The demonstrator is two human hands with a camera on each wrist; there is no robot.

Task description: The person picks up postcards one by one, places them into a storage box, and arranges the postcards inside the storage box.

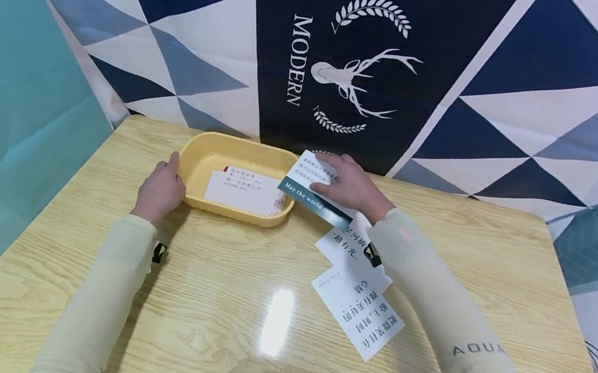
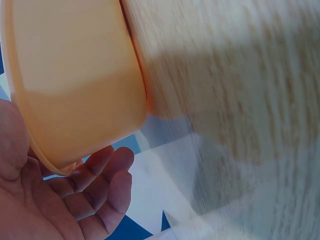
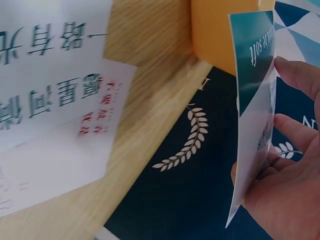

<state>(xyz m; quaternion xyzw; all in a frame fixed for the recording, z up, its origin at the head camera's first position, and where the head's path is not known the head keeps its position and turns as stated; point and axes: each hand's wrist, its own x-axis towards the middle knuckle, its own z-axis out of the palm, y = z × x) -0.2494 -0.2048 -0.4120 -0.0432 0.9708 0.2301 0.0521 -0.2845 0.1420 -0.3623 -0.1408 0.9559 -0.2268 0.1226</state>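
A yellow plastic basin (image 1: 239, 213) stands at the back of the table with white printed cards (image 1: 239, 190) lying in it. My left hand (image 1: 161, 188) holds the basin's left end at the rim; in the left wrist view its fingers (image 2: 95, 190) curve beside the outer wall. A green-and-white card (image 1: 316, 207) is in my right hand (image 1: 341, 182), tilted over the basin's right end. From the right wrist view this card (image 3: 255, 95) appears nearly edge-on, gripped between thumb and fingers. Below the right forearm lie more white cards (image 1: 357, 309), overlapping, partly covered by the sleeve.
The wooden table (image 1: 203, 324) has a light grain and a bright glare patch in front. Behind it hangs a patterned cloth (image 1: 206, 32) with blue triangles and a deer print, close to the basin's back. A teal surface (image 1: 5, 113) is at the left.
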